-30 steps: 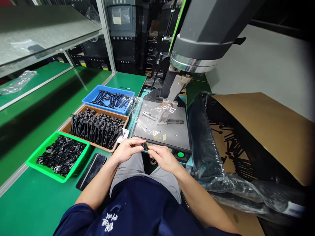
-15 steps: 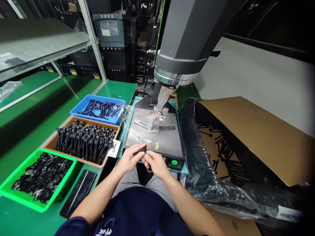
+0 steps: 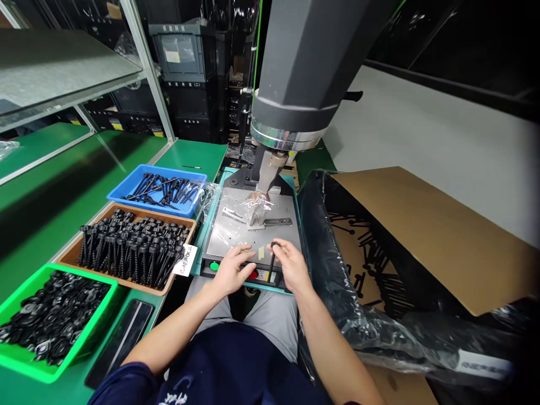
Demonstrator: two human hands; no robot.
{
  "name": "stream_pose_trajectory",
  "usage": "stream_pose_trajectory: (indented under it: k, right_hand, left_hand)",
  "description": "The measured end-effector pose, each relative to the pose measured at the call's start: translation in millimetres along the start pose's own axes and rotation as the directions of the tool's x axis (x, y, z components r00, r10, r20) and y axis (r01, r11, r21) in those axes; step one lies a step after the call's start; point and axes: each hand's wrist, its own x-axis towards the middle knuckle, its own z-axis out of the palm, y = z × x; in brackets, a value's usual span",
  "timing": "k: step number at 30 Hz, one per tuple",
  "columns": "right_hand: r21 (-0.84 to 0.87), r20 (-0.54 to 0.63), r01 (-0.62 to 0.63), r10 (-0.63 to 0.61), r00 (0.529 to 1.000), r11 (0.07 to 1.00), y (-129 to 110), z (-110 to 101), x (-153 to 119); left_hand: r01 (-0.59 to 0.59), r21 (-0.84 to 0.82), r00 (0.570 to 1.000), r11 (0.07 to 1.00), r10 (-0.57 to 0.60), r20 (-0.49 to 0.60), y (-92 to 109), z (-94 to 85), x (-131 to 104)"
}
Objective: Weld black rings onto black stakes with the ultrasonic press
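Observation:
My right hand [image 3: 294,271] pinches a thin black plastic rod [image 3: 271,266] with a wider head near its fingertips. The rod hangs downward over the front edge of the metal base plate [image 3: 223,230]. To its left, my left hand [image 3: 230,272] is open, fingers apart and holding nothing, over the plate's front by the green button [image 3: 215,265]. Part of a red button [image 3: 253,274] shows near its thumb. Behind both hands, a metal tool tip [image 3: 270,169] under a large grey machine head [image 3: 295,67] points down at a small plastic-wrapped fixture [image 3: 256,216].
On the left stand a blue tray [image 3: 116,194] of black rods, a brown tray [image 3: 70,256] of upright threaded black parts, and a green bin [image 3: 63,368] of small black pieces. A phone [image 3: 120,343] lies beside them. At right, a plastic-lined carton [image 3: 422,225] holds loose black rods.
My hands were together over the plate's front edge; now they are apart. The right has moved right with the rod, and the left has opened. The view has shifted slightly.

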Motion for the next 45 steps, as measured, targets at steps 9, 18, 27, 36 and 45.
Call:
stream_pose_trajectory:
  k: [9,18,27,36,45]
  right_hand:
    - [-0.054,-0.149,0.234,-0.239,0.959,0.971,-5.2,-8.4,75.8]
    - [-0.046,-0.065,0.251,-0.254,0.965,0.967,8.7,4.4,103.6]
    - [-0.337,-0.066,0.455,-0.503,0.862,0.824,-11.1,26.8,109.2]
    - [-0.329,-0.093,0.427,-0.478,0.873,0.843,-23.2,41.8,134.1]
    - [-0.081,0.055,0.258,-0.254,0.966,0.963,-31.0,46.5,160.2]
  left_hand:
    - [-0.15,0.497,0.972,0.855,0.22,-0.085,13.0,31.2,77.5]
    - [-0.058,0.758,0.964,0.65,0.234,-0.126,11.1,37.4,106.1]
    - [-0.186,0.682,0.926,0.708,0.357,-0.118,9.0,28.1,109.3]
    - [-0.229,0.623,0.917,0.748,0.381,-0.12,8.5,19.6,109.2]
    - [-0.236,0.631,0.919,0.739,0.38,-0.1,10.1,15.7,109.3]
